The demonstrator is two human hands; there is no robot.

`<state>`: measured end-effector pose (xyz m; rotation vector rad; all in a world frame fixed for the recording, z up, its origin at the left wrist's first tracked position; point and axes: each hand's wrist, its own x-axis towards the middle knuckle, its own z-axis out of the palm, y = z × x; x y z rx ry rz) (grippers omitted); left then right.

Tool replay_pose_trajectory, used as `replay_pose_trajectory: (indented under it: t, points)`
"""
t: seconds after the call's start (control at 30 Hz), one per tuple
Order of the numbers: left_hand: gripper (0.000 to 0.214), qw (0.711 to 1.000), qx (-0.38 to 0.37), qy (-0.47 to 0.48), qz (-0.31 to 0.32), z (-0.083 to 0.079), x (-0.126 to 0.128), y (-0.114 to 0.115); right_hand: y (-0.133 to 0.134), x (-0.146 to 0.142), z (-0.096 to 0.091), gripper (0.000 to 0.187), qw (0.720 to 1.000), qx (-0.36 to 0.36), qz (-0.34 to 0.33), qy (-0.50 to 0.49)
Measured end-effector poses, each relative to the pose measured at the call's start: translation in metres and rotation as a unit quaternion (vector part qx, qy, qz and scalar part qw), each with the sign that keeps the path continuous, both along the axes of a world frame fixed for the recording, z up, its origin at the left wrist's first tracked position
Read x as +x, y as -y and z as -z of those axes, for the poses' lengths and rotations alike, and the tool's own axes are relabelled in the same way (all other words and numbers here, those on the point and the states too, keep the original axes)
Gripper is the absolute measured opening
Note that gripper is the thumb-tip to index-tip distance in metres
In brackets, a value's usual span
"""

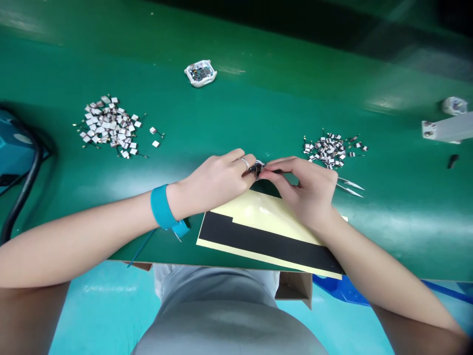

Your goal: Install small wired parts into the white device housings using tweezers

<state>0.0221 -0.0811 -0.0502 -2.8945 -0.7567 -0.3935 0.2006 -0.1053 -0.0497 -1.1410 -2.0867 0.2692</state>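
My left hand, with a ring and a teal wrist strap, is closed around a small electronic device case. The case has a pale rim and dark parts inside; fingers cover much of it. From the other side, my right hand pinches at the case with thumb and forefinger. Something small and dark shows at those fingertips, too hidden to name. Tweezers stick out beyond the right hand, prongs apart; whether the hand touches them I cannot tell. Below both hands lies a yellow backing sheet with a black strip.
On the green table, a pile of small white-topped parts with leads lies left, another pile right. A white watch-like case with a circuit board sits farther back. A white bracket and another white case stand far right.
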Motion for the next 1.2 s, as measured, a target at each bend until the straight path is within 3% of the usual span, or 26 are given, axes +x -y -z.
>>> replay_pose_trajectory:
  t: [0.27,0.47,0.67,0.77,0.87,1.0,1.1,1.2]
  points:
    - [0.024,0.999,0.012,0.042,-0.009,0.004,0.0,-0.001,-0.002,-0.001,0.009,0.006,1.0,0.015,-0.001,-0.021]
    - [0.036,0.999,-0.011,0.05,-0.018,0.006,0.001,-0.002,-0.003,-0.001,0.011,0.008,1.0,0.012,-0.024,-0.008]
    - [0.035,0.998,-0.029,0.051,-0.022,0.007,0.0,-0.002,-0.004,-0.002,0.011,0.008,1.0,-0.001,-0.023,-0.006]
    - [0.025,0.997,-0.047,0.049,-0.043,0.003,0.001,0.0,-0.008,0.004,0.007,0.007,0.997,-0.046,0.0,-0.055]
    - [0.027,0.988,-0.105,0.082,-0.078,-0.003,0.002,0.006,-0.015,0.015,-0.001,0.015,0.99,-0.027,0.046,-0.129]
    - [0.047,0.946,-0.272,0.146,-0.1,-0.012,0.0,0.005,-0.024,0.027,-0.009,0.015,0.998,-0.028,0.052,-0.009]
    - [0.062,0.933,-0.308,0.155,-0.101,-0.015,-0.001,-0.007,-0.025,0.027,-0.01,0.006,0.995,-0.064,0.006,0.07]
    - [0.071,0.93,-0.331,0.154,-0.049,-0.01,0.005,-0.025,-0.022,0.022,-0.007,0.012,0.99,-0.054,-0.018,0.127]
